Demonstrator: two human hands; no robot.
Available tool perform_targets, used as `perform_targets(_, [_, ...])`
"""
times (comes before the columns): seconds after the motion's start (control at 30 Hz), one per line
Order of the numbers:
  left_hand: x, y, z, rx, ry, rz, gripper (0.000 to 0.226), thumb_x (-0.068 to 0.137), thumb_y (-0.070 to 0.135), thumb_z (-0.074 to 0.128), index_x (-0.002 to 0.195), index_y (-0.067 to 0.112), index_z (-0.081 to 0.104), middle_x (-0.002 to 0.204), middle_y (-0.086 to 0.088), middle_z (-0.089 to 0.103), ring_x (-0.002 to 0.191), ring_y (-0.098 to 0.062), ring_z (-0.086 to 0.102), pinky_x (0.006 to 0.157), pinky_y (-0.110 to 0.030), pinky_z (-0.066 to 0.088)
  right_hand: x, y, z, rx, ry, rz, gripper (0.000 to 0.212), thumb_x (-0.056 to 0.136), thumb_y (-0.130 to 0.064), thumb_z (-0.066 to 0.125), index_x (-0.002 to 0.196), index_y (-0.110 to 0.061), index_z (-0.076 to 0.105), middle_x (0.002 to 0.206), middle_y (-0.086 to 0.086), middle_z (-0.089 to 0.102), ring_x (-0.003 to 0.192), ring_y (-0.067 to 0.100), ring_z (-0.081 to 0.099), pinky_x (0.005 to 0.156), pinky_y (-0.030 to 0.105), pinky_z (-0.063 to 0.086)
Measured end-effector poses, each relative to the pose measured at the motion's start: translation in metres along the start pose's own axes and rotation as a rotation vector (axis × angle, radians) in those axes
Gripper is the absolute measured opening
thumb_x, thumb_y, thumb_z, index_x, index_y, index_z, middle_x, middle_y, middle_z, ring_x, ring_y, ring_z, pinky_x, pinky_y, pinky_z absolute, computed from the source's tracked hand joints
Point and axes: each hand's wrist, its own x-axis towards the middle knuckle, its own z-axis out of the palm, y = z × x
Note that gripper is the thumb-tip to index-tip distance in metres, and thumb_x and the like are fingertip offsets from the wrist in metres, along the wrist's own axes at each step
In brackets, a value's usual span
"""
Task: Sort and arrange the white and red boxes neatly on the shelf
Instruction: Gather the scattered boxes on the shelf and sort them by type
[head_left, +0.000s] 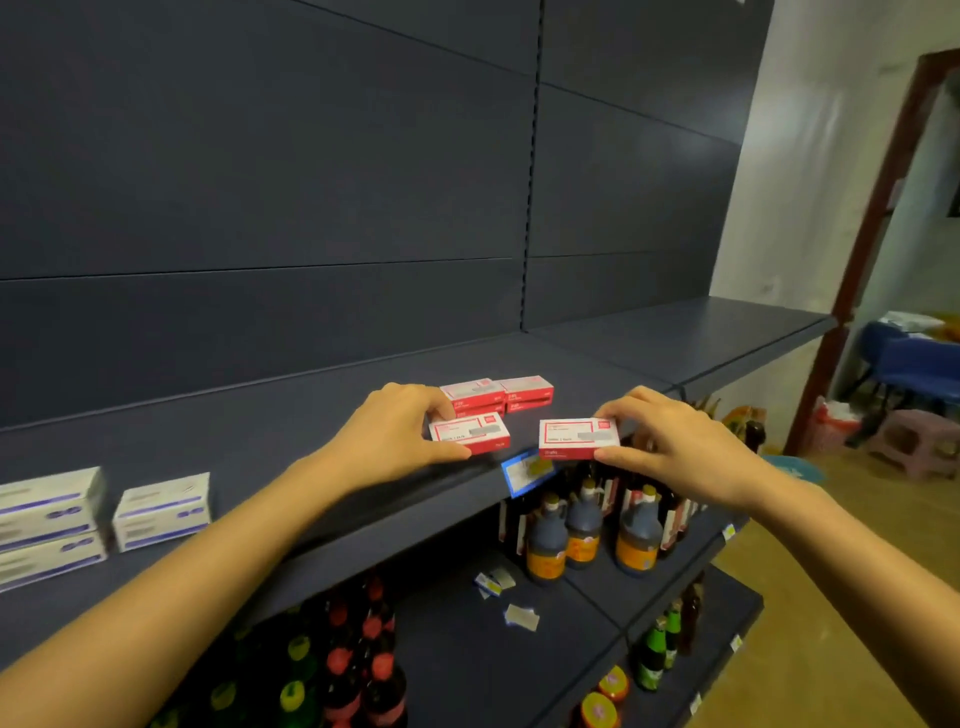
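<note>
The dark shelf (311, 415) carries two short red-and-white stacks (475, 397) side by side toward its back. A single red-and-white box (470, 434) lies near the front edge, and a second loose box (579, 439) sits at that edge itself. White-and-purple boxes (163, 512) stand at the left end.

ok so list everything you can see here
shelf: one, dark blue-grey, top level
white and red boxes: about six, four stacked in two pairs at back, two in front
white and purple boxes: three, same shelf, far left
price tag: one, blue, shelf's front edge
dark bottles: several, orange labels, lower shelf
green bottles: a few, lower right
paper tags: two or so, white, loose on lower shelf
stool: one, pink, floor at right
left hand: grips left front box
right hand: grips right front box
</note>
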Motion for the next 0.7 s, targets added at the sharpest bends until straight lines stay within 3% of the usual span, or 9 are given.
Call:
perform_targets(0.23, [0.023, -0.002, 0.034, 0.005, -0.035, -0.097, 0.04, 0.073, 0.048, 0.069, 0.097, 0.018, 0.061, 0.1, 0.004, 0.067, 0.08, -0.013, 0.058, 0.075, -0.033, 0.051, 0.046, 0.039, 0.024, 0.141, -0.068, -0.094, 0.04, 0.081, -0.057, 0.05, 0.115, -0.038, 0.049, 0.107, -0.018, 0.046, 0.087, 0.006, 0.055, 0.08, 0.036, 0.05])
perform_targets(0.37, [0.021, 0.0, 0.045, 0.006, 0.056, -0.152, 0.036, 0.073, 0.05, 0.067, 0.093, 0.021, 0.058, 0.102, 0.009, 0.064, 0.084, -0.008, 0.057, 0.076, -0.027, 0.05, 0.071, 0.057, 0.032, 0.203, -0.108, -0.164, 0.053, 0.073, -0.066, 0.042, 0.118, -0.039, 0.048, 0.111, -0.019, 0.048, 0.091, 0.005, 0.054, 0.08, 0.031, 0.048])
perform_targets(0.47, [0.016, 0.008, 0.049, 0.099, 0.169, -0.159, 0.037, 0.074, 0.052, 0.064, 0.095, 0.022, 0.059, 0.103, 0.01, 0.062, 0.092, -0.008, 0.056, 0.08, -0.024, 0.045, 0.091, 0.066, 0.04, 0.209, -0.145, -0.238, 0.046, 0.082, -0.057, 0.049, 0.124, -0.037, 0.046, 0.118, -0.017, 0.048, 0.091, 0.004, 0.053, 0.078, 0.028, 0.047])
perform_targets(0.57, [0.012, 0.017, 0.045, 0.16, 0.257, -0.2, 0.03, 0.08, 0.05, 0.059, 0.093, 0.023, 0.06, 0.098, 0.012, 0.06, 0.087, -0.006, 0.054, 0.077, -0.023, 0.041, 0.105, 0.071, 0.048, 0.18, -0.182, -0.319, 0.045, 0.085, -0.053, 0.05, 0.126, -0.036, 0.045, 0.124, -0.017, 0.048, 0.094, 0.005, 0.053, 0.081, 0.029, 0.049])
perform_targets(0.7, [0.003, 0.022, 0.033, 0.315, 0.291, -0.308, 0.021, 0.091, 0.036, 0.049, 0.097, 0.019, 0.06, 0.098, 0.004, 0.064, 0.089, -0.016, 0.055, 0.079, -0.028, 0.039, 0.121, 0.075, 0.048, 0.172, -0.135, -0.434, 0.042, 0.085, -0.051, 0.053, 0.124, -0.036, 0.047, 0.126, -0.018, 0.048, 0.079, -0.004, 0.044, 0.07, 0.02, 0.037])
